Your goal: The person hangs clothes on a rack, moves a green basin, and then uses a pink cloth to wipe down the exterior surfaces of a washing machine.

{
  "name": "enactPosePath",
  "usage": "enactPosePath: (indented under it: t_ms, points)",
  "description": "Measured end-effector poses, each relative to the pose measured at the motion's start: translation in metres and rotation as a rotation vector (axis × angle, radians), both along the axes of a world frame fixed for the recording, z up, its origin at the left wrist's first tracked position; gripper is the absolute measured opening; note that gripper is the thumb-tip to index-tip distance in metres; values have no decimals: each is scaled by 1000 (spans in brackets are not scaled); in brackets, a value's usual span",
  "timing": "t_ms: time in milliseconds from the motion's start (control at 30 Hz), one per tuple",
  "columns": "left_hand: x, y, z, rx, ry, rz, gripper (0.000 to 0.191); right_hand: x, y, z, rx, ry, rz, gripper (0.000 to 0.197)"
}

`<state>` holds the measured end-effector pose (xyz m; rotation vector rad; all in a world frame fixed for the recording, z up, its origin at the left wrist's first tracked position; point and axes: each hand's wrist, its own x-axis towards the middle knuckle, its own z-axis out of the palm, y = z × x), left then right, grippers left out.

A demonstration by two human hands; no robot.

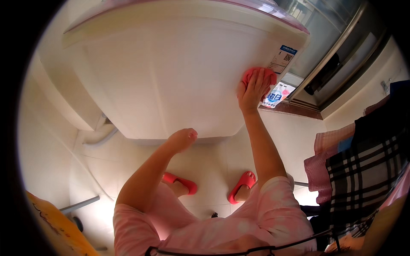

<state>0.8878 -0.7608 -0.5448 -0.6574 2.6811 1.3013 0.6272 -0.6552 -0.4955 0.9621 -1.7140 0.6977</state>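
My right hand presses a red cloth flat against the white front panel of a washing machine, near its right edge. The fingers are spread over the cloth, which bunches out around them. Just above the cloth is a printed label with a blue band and a code. My left hand is loosely curled in front of the panel's lower edge, with no object visible in it. A pinkish translucent lid tops the machine.
Right of the machine, a detergent bag stands beside a sliding door frame. Hanging clothes crowd the right side; yellow fabric hangs at lower left. A grey hose lies by the left wall. Red slippers are on my feet.
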Motion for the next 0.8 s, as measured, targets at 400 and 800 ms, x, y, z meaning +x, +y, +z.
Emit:
enactPosePath:
  t_ms: [400,800]
  points:
    - [-9,-14,-27,9,75,23,22,35,75,-112,-90,-780,267,47]
    - [-7,-6,-17,30,-86,-39,26,-9,10,6,-456,-383,103,57]
